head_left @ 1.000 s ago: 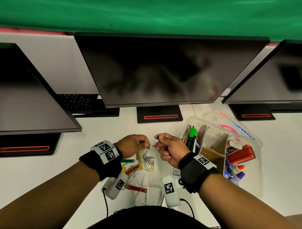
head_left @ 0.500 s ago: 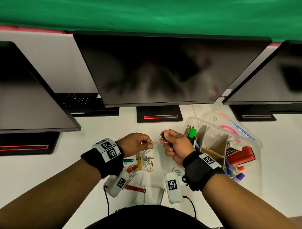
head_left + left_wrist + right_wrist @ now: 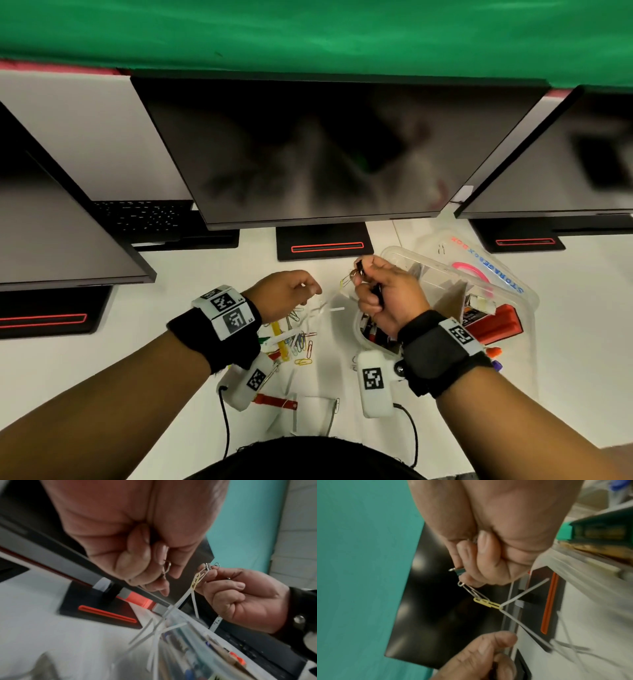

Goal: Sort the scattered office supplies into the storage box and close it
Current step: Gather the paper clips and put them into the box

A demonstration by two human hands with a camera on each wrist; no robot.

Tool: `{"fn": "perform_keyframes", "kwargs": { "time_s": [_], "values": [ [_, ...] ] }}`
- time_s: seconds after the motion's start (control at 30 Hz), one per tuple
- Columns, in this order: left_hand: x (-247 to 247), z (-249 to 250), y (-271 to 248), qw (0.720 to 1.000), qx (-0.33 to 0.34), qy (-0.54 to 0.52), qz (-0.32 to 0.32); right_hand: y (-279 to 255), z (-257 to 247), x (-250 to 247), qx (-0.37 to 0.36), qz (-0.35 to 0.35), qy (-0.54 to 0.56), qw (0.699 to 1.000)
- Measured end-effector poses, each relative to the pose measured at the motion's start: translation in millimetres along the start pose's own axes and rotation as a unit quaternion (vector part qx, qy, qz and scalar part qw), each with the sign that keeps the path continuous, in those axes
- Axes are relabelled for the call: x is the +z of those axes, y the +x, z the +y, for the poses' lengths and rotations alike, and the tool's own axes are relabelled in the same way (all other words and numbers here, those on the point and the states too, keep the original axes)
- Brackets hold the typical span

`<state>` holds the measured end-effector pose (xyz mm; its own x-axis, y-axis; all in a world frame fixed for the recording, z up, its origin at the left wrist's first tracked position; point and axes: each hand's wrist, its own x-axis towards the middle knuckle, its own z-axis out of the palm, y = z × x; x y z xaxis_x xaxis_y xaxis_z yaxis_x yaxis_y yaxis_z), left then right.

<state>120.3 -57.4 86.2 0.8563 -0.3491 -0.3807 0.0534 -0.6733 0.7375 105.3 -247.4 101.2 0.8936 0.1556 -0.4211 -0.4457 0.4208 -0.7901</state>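
A short chain of clips hangs in the air above the bench [image 3: 102, 370]: a yellow paper clip [image 3: 487, 603] hooked to a silver paper clip [image 3: 473, 591], with thin white strips [image 3: 524, 594] dangling from the yellow one. The right hand [image 3: 387, 294] grasps the top of this chain, its fingers curled around a small dark binder clip [image 3: 459, 571] at the silver clip's end. Just beside it, the left hand [image 3: 284, 294] is clenched with a silver clip [image 3: 166, 568] pinched between its fingers; it may also touch one strip, though blur makes that uncertain. To the right stands the open clear storage box [image 3: 527, 308], holding pens, a red stapler [image 3: 496, 323] and cardboard dividers. Loose coloured paper clips [image 3: 301, 342] lie scattered under the hands. Three dark monitors [image 3: 325, 150] stand behind.
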Motion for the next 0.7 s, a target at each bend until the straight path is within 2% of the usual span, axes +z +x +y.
{"fn": "perform_keyframes", "kwargs": {
  "time_s": [0.17, 0.4, 0.53, 0.63, 0.7],
  "values": [
    [4.3, 44.8, 11.3, 0.994, 0.076, 0.074, -0.005, -18.0, -47.2, -10.5, -0.053, -0.029, 0.027, 0.998],
    [29.7, 84.2, 33.0, 0.989, 0.132, 0.066, 0.007, -40.2, -96.3, -28.0, -0.128, -0.050, 0.085, 0.987],
    [44.2, 103.1, 46.1, 0.985, 0.161, 0.059, 0.020, -47.4, -104.5, -34.9, -0.140, -0.075, 0.089, 0.983],
    [53.5, 115.7, 52.8, 0.985, 0.169, 0.015, 0.017, -50.0, -105.6, -41.8, -0.149, -0.046, 0.094, 0.983],
    [59.0, 126.7, 57.5, 0.986, 0.162, -0.014, 0.028, -48.7, -107.5, -50.2, -0.162, 0.017, 0.084, 0.983]
  ]
}}
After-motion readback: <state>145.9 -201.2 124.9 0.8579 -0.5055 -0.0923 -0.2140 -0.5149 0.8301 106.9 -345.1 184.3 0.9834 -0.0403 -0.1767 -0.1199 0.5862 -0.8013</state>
